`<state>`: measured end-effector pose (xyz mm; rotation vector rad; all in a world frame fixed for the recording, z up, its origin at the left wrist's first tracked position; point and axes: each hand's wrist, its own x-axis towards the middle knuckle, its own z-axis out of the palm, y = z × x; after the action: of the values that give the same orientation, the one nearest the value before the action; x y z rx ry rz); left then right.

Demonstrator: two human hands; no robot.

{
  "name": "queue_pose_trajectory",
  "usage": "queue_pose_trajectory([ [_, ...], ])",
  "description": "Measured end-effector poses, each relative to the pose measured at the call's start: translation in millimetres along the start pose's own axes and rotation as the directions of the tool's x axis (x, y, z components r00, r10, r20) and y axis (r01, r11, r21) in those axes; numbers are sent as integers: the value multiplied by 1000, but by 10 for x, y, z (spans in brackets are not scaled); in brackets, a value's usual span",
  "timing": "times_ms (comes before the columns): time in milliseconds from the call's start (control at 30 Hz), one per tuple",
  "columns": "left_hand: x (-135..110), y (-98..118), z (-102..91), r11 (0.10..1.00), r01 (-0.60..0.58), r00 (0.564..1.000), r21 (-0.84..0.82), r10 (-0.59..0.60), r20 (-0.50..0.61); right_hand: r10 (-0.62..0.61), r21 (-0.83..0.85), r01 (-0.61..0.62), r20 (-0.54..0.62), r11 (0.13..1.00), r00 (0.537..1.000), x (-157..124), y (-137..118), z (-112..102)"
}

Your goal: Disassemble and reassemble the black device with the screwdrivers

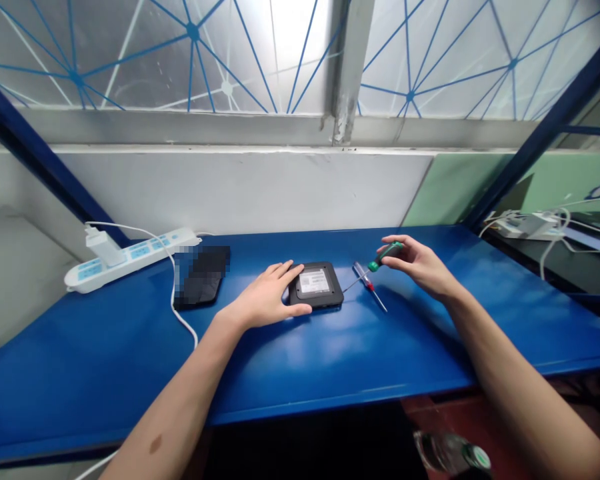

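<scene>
A flat black electronics box [316, 301] with a white label on top lies on the blue table. My left hand [270, 291] grips its left side, thumb along the near edge and fingers over the far left corner. In my right hand [420, 263] is a screwdriver [389, 253] with a green and black handle, held between thumb and fingers. Its thin shaft slants down leftward, and the tip is at or near the box's right side; contact is unclear. Under that shaft lies a second screwdriver [370, 285], with a clear and red handle, touched by neither hand.
A black phone-like slab [203, 280], partly pixelated, lies left of the box. Behind it stands a white power strip [140, 253] with a plugged-in charger [105, 248] and a trailing white cable [174, 287]. A bottle [450, 453] is below the table's front edge [360, 400].
</scene>
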<state>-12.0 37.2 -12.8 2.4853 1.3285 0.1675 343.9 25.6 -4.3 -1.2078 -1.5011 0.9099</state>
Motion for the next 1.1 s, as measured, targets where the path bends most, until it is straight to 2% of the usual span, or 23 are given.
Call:
queue_pose_trajectory([
  [167,21,1,5,1000,-8,1000,4,8,-10,-104,-41,103,-18,994,994,-16,-15,72],
  [367,26,-27,39,999,-46,996,-30,43,-75,-249,-120,246,-5,962,969,-105,-94,171],
  [733,38,-6,20,998,-32,997,-54,29,-69,-391,-313,410,124,857,912,-249,-387,339],
  [933,35,-2,27,999,-33,996,-41,30,-85,-390,-333,414,141,847,910,-267,-447,407],
  [1100,34,5,20,998,-34,997,-48,31,-76,-313,-308,325,89,894,946,-248,-373,265],
])
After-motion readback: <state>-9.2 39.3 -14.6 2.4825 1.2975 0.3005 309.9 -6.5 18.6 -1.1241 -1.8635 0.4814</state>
